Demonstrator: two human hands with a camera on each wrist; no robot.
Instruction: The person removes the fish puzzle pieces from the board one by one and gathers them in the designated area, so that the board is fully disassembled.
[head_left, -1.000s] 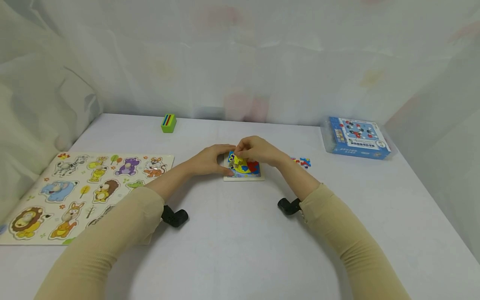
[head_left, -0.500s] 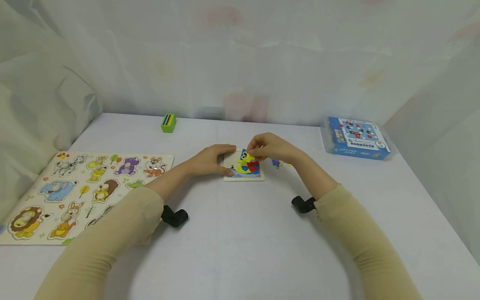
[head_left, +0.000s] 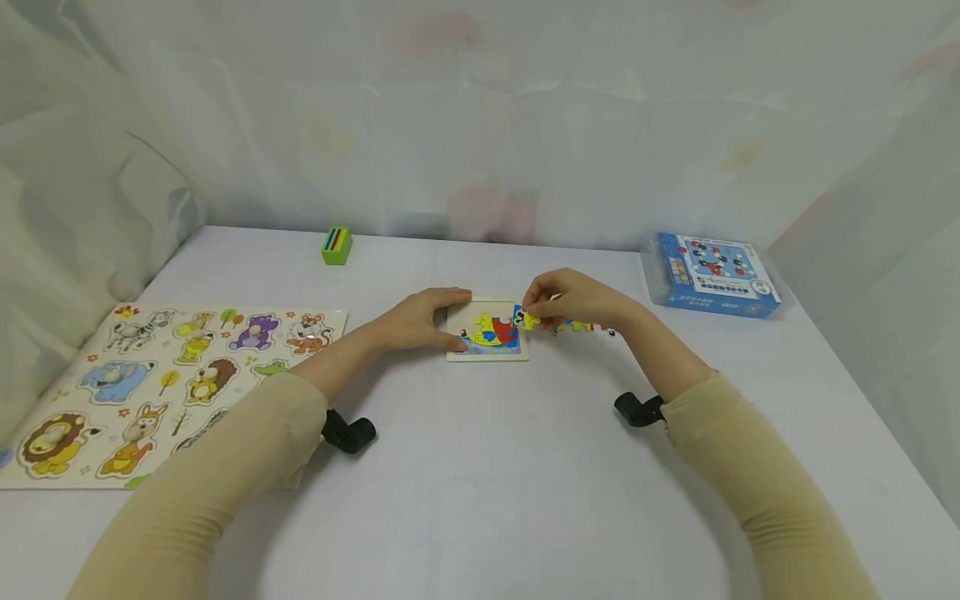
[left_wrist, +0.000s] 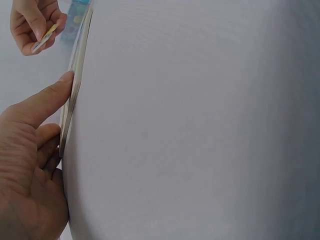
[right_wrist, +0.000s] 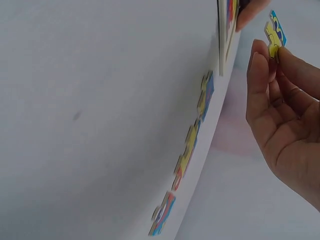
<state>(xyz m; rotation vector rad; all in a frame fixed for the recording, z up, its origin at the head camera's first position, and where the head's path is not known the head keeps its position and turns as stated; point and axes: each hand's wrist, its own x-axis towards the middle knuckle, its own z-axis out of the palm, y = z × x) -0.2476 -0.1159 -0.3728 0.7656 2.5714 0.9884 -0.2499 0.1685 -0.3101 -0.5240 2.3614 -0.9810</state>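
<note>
My left hand (head_left: pixel 417 322) holds the small wooden puzzle board (head_left: pixel 461 318) at its left side, thumb near the front corner and fingers at the back. In the left wrist view its thumb presses the board's edge (left_wrist: pixel 76 82). Pieces with yellow, red and blue print fill the board's lower and right part; bare wood shows at the upper left. Between thumb and fingertips my right hand (head_left: pixel 576 298) pinches a blue-and-yellow puzzle piece (right_wrist: pixel 274 36), just off the board's right edge. Loose puzzle pieces (right_wrist: pixel 187 150) lie in a row on the table beneath that hand, partly hidden in the head view.
A large animal peg puzzle (head_left: pixel 168 379) covers the table's left side, partly under the left sleeve. Near the back edge stands a green block (head_left: pixel 337 247) with coloured stripes. At the back right lies a blue box (head_left: pixel 720 275) in clear packaging.
My right hand has lifted the blue-and-yellow piece off the board's upper left and carried it right, past the board's edge. Bare wood now shows there. The left hand has stayed put.
</note>
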